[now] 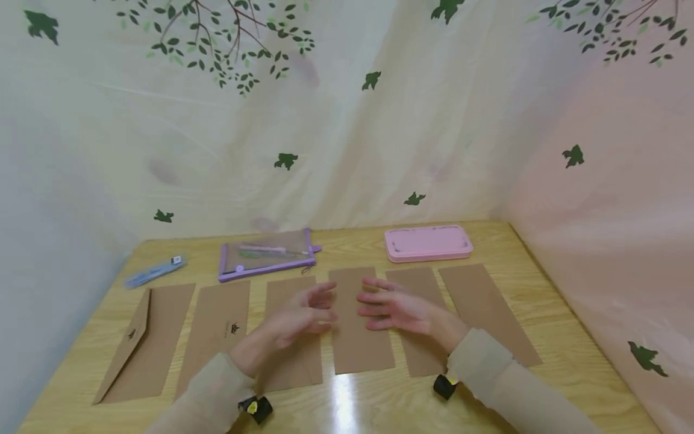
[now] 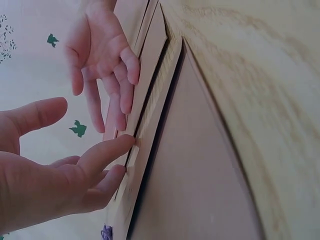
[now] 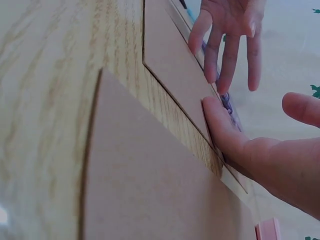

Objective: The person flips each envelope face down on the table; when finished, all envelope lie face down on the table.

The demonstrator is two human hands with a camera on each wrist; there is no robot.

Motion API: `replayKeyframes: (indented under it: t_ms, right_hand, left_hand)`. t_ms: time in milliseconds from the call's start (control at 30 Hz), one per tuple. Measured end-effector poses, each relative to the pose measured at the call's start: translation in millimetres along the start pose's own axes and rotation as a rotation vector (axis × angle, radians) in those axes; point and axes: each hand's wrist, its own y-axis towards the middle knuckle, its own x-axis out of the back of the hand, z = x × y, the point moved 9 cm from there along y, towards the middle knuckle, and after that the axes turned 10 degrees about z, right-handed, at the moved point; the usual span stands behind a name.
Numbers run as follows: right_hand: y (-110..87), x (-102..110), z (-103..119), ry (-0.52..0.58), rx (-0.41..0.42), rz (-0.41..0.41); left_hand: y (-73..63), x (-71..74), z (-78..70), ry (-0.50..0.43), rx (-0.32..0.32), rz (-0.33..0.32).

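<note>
Several brown paper envelopes lie in a row on the wooden table. My left hand hovers over the gap beside the middle envelope, palm turned inward and fingers loosely extended. Facing it, my right hand is held over that envelope's right side, its fingers spread and slightly bent. Nothing is between the two hands. In the left wrist view, the left hand appears close to the envelopes; whether it touches them I cannot tell. The leftmost envelope shows its folded flap, and the one beside it bears a crown print.
Behind the row lie a purple-edged zip pouch with pens inside, and a pink pencil case. A blue item in clear wrapping rests at the back left. A leaf-and-bird patterned curtain borders the table.
</note>
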Motion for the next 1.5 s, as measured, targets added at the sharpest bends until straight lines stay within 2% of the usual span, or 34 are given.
replayKeyframes:
  t_ms: [100,167,333,467,667,833,967,1167,1333,1500]
  right_hand:
    - [-2.5,3,3,-0.008,0.002,-0.003]
    - [-3.7,3,3,-0.009,0.0,0.004]
    - [-2.1,0,4,-0.012,-0.007,0.007]
    - [0.0,-8,7,-0.016,0.001,0.007]
    - [8.6,-35,23,-0.049,0.082,0.076]
    - [23.8,-52,30,-0.04,0.141,0.081]
    - [36.5,-58,24,-0.019,0.144,0.057]
    - [52.6,-63,7,0.007,0.11,0.012]
    - [61.5,-66,-2,0.021,0.089,-0.016]
    - [64.0,-67,-7,0.016,0.068,-0.04]
  left_hand:
    - [-1.2,0.1,-0.8,0.042,0.001,0.011]
    - [-7.2,3.1,-3.4,0.104,-0.004,0.007]
    - [-32.4,20.5,-16.3,0.288,-0.025,-0.019]
    - [-55.3,37.4,-27.2,0.39,-0.022,-0.045]
    - [-88.5,61.1,-33.2,0.458,0.032,-0.104]
    - [-104.5,73.9,-36.2,0.456,0.012,-0.119]
    - [-108.2,79.0,-31.4,0.432,0.001,-0.125]
    - [-105.2,81.3,-16.6,0.35,0.004,-0.108]
    - [-102.4,84.2,-9.4,0.354,0.008,-0.114]
    - [-99.2,83.0,-1.2,0.35,0.045,-0.115]
